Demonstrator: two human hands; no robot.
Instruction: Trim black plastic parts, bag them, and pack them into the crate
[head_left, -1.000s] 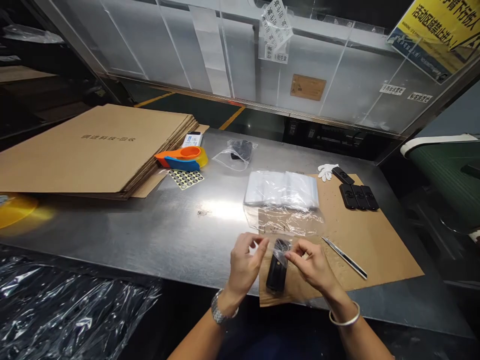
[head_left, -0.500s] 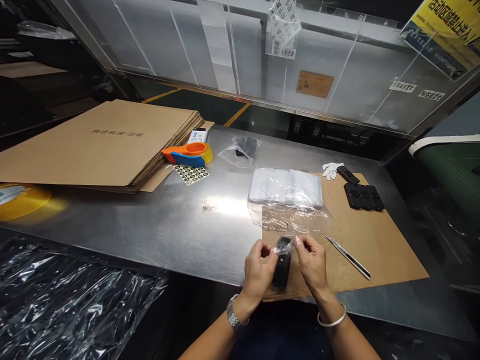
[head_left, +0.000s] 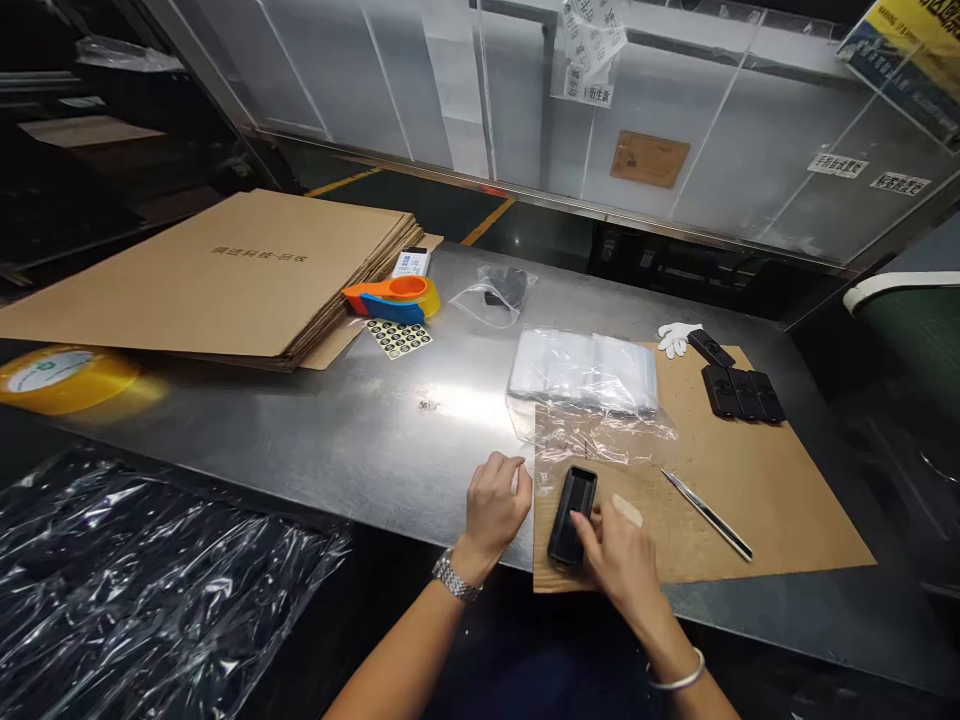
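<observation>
A narrow black case (head_left: 574, 515), hollow on its upper side, lies tilted on the cardboard sheet (head_left: 795, 520). My right hand (head_left: 622, 550) is at its right edge, the thumb on the rim and the other fingers curled, gripping it. A small pale patch shows by the knuckles; I cannot tell what it is. To the left of the case, apart from it, my left hand (head_left: 495, 505) is closed above the metal table, and its fingers hide whatever is inside. A stack of clear plastic bags (head_left: 581, 370) lies just beyond both hands.
A slim cutter knife (head_left: 709, 515) lies right of my hands. Several black cases (head_left: 742, 393) and a white glove (head_left: 677, 338) sit farther back. Leftward are an orange tape dispenser (head_left: 397, 298), a sticker sheet (head_left: 400, 338), flat cardboard (head_left: 225, 280) and a yellow tape roll (head_left: 97, 385).
Both hands were pinching clear film over the black case. My left hand has moved left, away from it; my right hand has come down onto its edge. The case's hollow is now uncovered.
</observation>
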